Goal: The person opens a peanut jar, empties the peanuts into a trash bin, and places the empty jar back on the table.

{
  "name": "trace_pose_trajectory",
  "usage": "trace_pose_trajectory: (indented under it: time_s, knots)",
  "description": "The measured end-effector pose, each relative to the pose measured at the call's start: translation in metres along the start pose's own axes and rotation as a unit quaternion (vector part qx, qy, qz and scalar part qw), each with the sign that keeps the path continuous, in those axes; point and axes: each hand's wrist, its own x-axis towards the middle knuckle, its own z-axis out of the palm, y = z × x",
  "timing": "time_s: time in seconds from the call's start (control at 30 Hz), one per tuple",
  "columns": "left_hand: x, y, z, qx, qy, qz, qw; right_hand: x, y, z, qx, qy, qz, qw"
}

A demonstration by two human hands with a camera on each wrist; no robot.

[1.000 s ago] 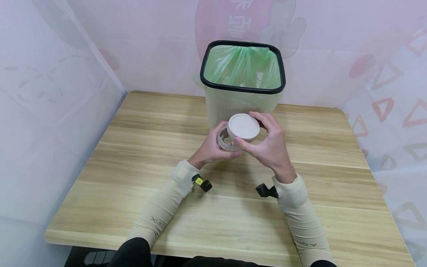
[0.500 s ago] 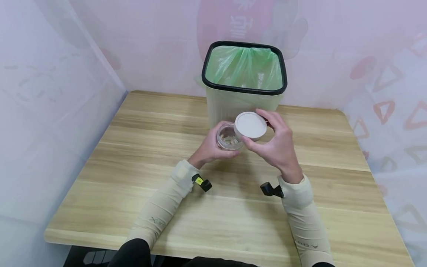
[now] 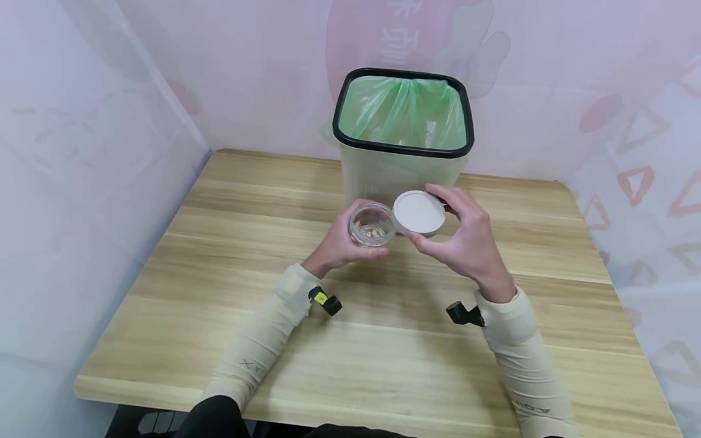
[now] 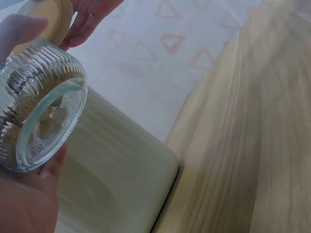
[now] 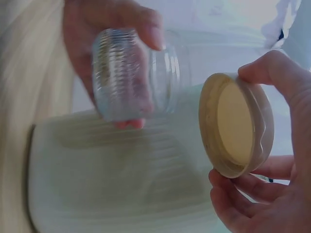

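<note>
on the near side of the bin point(image 3: 394, 173), the left hand point(image 3: 341, 242) curls round a glass jar point(image 3: 372, 224); the right hand point(image 3: 467, 238) pinches its white lid point(image 3: 418, 212). opening looks done; the lid is not set down.

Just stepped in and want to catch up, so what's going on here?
A person's left grip holds a clear glass jar with its mouth open, while the right grip pinches a white lid by the edge. The lid is off, held beside the jar and apart from it in the right wrist view. Behind them, a bin with a green liner stands on the wooden table.
</note>
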Motion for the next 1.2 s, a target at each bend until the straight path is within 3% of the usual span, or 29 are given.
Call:
trace_pose_trajectory:
  time_s: [0.27,0.63,0.97,1.2]
  knots:
    - [-0.005,-0.002,-0.007,-0.003,0.009,-0.009,0.9999,-0.009,0.011,-0.006,0.043,-0.028,0.024,0.9984]
    - [-0.006,0.001,-0.015,0.005,0.014,-0.016,0.9998,-0.025,0.029,-0.005,0.054,-0.075,0.027,0.9953]
    - [-0.008,0.001,-0.019,0.008,0.024,-0.019,0.9995,-0.040,0.048,0.002,0.072,-0.151,0.042,0.9850]
    - [-0.009,0.000,-0.021,0.013,0.027,-0.022,0.9993,-0.050,0.063,0.007,0.047,-0.197,0.071,0.9766]
